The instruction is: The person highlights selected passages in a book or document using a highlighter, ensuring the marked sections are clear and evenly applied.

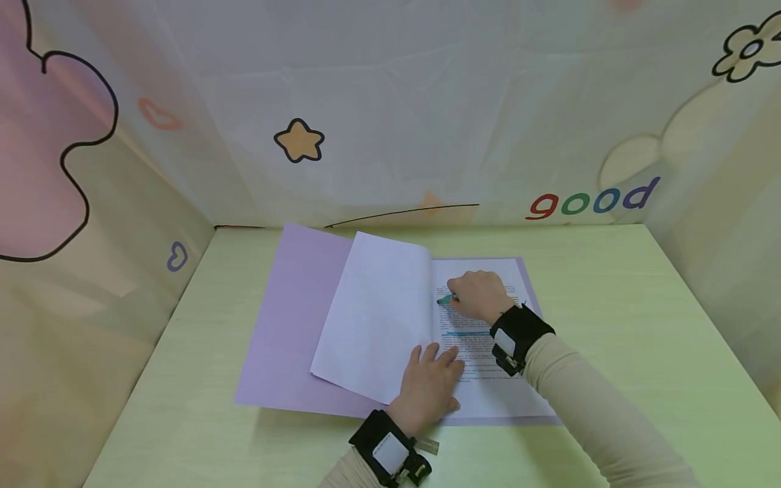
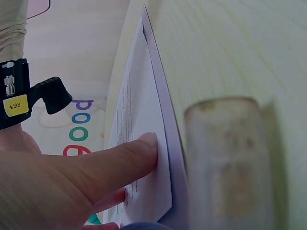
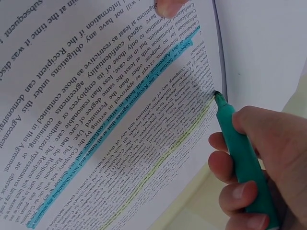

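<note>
My right hand [image 1: 480, 295] grips a teal highlighter [image 3: 245, 158], fingers and thumb curled round its barrel. In the right wrist view, its dark tip meets the printed page [image 3: 29, 57] by the fold, at the end of a yellow-green marked line [image 3: 163, 163]. A broad blue stroke [image 3: 120, 112] crosses another line of text. Spread and fairly straight, the fingers of my left hand [image 1: 429, 383] rest on the lower part of the open pages near the fold. Its thumb [image 2: 136, 155] lies over the page's lower margin in the left wrist view.
A purple folder cover [image 1: 277, 352] lies opened to the left, under a turned white sheet [image 1: 378, 305]. The pale green table [image 1: 634, 339] meets a patterned cloth backdrop [image 1: 390, 135]. A blurred, pale cylindrical thing [image 2: 230, 163] stands close in the left wrist view.
</note>
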Demonstrator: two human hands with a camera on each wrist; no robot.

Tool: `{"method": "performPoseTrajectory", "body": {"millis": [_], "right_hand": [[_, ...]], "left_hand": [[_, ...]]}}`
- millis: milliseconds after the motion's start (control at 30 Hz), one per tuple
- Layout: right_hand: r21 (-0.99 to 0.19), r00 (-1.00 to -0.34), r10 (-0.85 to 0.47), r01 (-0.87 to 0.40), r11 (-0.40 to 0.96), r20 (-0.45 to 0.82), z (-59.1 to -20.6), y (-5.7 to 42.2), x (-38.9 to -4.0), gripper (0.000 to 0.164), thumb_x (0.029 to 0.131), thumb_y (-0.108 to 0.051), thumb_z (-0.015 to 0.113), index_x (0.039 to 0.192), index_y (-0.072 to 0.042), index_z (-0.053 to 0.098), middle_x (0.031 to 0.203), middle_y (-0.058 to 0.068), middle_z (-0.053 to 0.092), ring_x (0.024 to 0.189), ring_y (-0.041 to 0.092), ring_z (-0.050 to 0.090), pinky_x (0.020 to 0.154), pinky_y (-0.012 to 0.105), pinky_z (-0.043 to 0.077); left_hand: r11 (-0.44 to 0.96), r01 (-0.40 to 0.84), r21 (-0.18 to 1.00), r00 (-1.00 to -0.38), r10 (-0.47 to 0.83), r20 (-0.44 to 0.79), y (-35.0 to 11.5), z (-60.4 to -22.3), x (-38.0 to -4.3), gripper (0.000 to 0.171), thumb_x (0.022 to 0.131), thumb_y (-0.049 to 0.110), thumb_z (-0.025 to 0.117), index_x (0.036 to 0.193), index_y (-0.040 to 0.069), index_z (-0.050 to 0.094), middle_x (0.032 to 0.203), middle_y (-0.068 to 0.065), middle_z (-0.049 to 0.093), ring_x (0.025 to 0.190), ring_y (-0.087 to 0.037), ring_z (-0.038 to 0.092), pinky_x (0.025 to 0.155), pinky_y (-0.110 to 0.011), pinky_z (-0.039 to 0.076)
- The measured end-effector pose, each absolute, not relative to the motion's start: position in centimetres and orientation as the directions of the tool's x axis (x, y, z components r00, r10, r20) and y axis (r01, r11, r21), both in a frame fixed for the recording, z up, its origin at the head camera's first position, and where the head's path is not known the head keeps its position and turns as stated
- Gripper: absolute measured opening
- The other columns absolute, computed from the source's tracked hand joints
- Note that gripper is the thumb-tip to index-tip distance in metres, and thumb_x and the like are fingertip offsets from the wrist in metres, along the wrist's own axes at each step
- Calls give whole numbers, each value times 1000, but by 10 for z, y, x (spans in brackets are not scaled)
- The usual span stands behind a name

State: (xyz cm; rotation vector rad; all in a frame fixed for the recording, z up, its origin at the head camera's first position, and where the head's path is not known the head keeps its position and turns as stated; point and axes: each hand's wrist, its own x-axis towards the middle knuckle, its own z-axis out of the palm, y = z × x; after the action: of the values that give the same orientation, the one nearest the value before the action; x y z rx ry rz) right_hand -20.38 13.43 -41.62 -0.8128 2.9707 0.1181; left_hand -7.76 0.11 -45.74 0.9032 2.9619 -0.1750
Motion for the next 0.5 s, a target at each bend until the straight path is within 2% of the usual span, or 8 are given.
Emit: {"method": "performPoseTrajectory", "body": {"millis": [500], "right_hand": [[94, -861, -501, -508, 856, -87, -420, 131, -205, 15, 83, -23, 63, 88, -8, 62, 62, 2, 53, 49, 14, 43, 43, 25, 37]], "left_hand": [[820, 562, -110, -827, 559, -55, 1, -459, -77, 62, 69, 56, 68, 122, 29, 54, 135, 8, 45, 119, -22, 38, 96, -43, 33]]}}
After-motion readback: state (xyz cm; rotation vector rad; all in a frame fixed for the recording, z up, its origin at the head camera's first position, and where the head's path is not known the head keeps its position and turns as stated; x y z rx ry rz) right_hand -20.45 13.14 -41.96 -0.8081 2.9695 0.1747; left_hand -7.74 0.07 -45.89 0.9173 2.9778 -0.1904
